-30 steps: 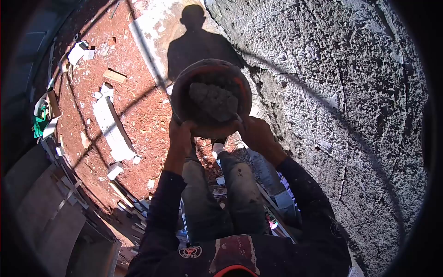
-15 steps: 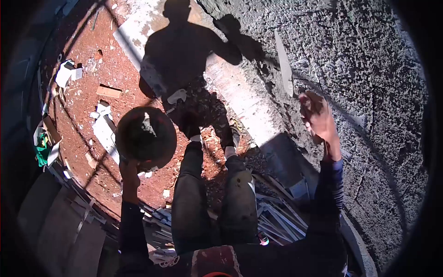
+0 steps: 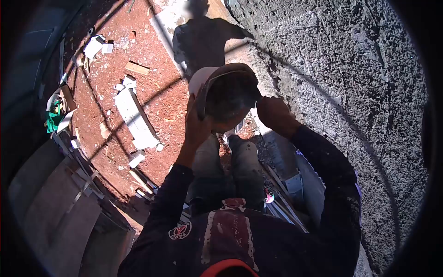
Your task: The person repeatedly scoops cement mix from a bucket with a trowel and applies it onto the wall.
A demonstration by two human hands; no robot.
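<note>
A round bowl-like container (image 3: 230, 94), tilted and dark inside, is held in front of my body. My left hand (image 3: 198, 124) is wrapped round its left side. My right hand (image 3: 275, 115) is closed at the container's right edge; what its fingers hold is hidden in shadow. No trowel blade shows clearly. To the right of my right hand rises the wall (image 3: 341, 92), coated in rough grey mortar.
Red soil (image 3: 161, 106) lies to the left, with a long white piece (image 3: 134, 115), a wood block (image 3: 137, 69) and white scraps (image 3: 94, 46). Boards and strips (image 3: 281, 210) lie beside my legs. A green item (image 3: 54, 121) sits at the far left.
The container has come from the left back to the middle and tilted. My right hand has moved from the wall to the container's edge; the blade seen near it is no longer visible.
</note>
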